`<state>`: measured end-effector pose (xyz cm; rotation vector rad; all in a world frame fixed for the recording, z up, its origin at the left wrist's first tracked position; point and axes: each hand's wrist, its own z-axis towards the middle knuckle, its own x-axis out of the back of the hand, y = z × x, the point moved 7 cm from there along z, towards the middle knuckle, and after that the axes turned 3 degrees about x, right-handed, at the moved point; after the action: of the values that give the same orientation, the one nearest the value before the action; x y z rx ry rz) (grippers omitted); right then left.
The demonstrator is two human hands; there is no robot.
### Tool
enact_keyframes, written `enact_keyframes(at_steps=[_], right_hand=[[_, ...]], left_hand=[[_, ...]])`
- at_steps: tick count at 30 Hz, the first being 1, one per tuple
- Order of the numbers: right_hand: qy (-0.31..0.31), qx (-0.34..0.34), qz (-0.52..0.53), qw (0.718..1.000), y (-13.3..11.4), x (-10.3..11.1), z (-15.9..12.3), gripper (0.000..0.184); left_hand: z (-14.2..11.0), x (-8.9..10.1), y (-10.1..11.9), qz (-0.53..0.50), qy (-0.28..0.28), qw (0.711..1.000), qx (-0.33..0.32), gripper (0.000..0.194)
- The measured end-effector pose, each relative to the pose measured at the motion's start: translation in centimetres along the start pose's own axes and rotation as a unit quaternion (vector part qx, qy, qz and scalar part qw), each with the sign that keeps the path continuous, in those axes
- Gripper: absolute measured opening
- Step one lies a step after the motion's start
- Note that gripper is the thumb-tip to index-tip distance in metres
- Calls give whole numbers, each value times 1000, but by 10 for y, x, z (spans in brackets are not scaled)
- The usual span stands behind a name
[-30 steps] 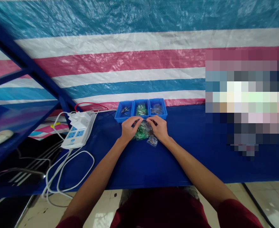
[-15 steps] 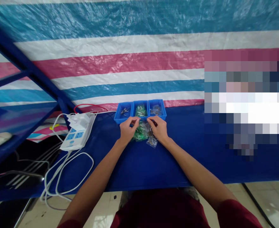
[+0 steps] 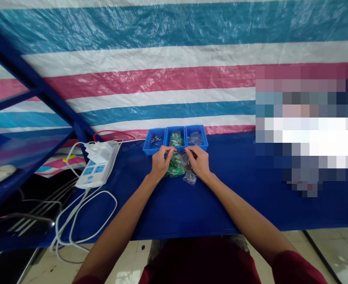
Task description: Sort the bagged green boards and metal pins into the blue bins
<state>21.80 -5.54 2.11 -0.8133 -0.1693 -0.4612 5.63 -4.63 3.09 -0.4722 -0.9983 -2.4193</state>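
My left hand (image 3: 161,161) and my right hand (image 3: 198,161) rest on the blue table, each pinching the top edge of a clear plastic bag of green parts (image 3: 177,165) that lies between them. A smaller clear bag of dark parts (image 3: 190,177) lies just under my right hand. Right behind my fingers stand three small blue bins: the left bin (image 3: 154,141) holds metal pieces, the middle bin (image 3: 176,138) holds green parts, the right bin (image 3: 195,137) holds dark parts.
A white power strip (image 3: 96,169) with a plugged-in adapter and looping white cables (image 3: 81,215) lies at the left of the blue table (image 3: 174,205). A blue shelf frame (image 3: 28,118) stands at far left. A striped tarp (image 3: 168,71) hangs behind.
My hands have shifted slightly toward the bins and closer together on the bag's top edge. Little else differs.
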Motion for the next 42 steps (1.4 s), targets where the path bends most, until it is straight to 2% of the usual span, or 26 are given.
enact_keyframes(at_steps=[7, 11, 18, 25, 30, 34, 39, 40, 42], right_hand=[[2, -5, -7, 1000, 1, 0, -1, 32], [6, -3, -6, 1000, 0, 1, -1, 32], [6, -10, -5, 1000, 1, 1, 0, 33], [-19, 15, 13, 1000, -2, -3, -1, 29], [-47, 23, 24, 998, -3, -8, -1, 27], [-46, 21, 8, 999, 1, -9, -2, 26], [-30, 16, 4, 999, 2, -7, -2, 25], [-29, 12, 7, 999, 2, -6, -2, 25], [-23, 5, 13, 1000, 2, -5, -1, 26]], left_hand=[[2, 2, 11, 63, 7, 995, -74, 25], [2, 0, 16, 44, -8, 995, -91, 22], [0, -4, 8, -3, -20, 996, -92, 29], [0, -5, -2, -24, -12, 999, -32, 19], [-1, -5, -1, -20, -17, 999, -39, 20], [-1, -3, 4, 12, -10, 998, -63, 22], [-1, -2, 15, 69, -11, 989, -128, 21], [-1, 1, 15, 76, -5, 988, -134, 22], [1, 13, 11, 104, 43, 985, -128, 23]])
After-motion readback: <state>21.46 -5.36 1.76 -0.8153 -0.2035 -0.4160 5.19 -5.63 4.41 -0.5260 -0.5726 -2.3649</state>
